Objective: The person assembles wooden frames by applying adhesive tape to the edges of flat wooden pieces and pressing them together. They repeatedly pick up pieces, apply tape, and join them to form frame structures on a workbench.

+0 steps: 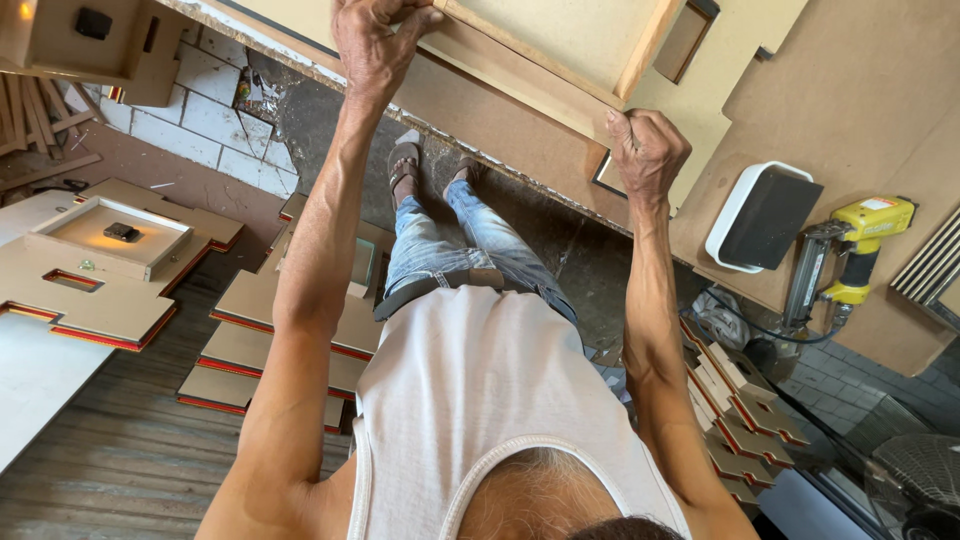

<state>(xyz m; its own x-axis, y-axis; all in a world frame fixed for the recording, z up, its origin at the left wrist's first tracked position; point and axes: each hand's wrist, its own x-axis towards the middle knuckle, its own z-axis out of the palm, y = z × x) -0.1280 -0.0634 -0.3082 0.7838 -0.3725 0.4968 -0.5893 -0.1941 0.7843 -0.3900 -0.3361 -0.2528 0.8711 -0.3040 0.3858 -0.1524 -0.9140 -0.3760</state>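
Note:
A shallow tan fibreboard frame [560, 45] with raised wooden rims lies on a brown workbench [860, 80] in front of me. My left hand [375, 45] is closed over the frame's near left corner. My right hand [648, 150] grips the frame's near right corner, fingers curled over the rim. Both arms are stretched out straight over my white vest and jeans. My sandalled feet [405, 165] stand on the dark floor below the bench edge.
A yellow nail gun [860, 250] with a hose and a white tray holding a black block [760, 215] lie on the bench at right. Stacks of red-edged cut boards sit on the floor at left [270, 335] and right [740, 410]. Another frame [110, 235] rests at far left.

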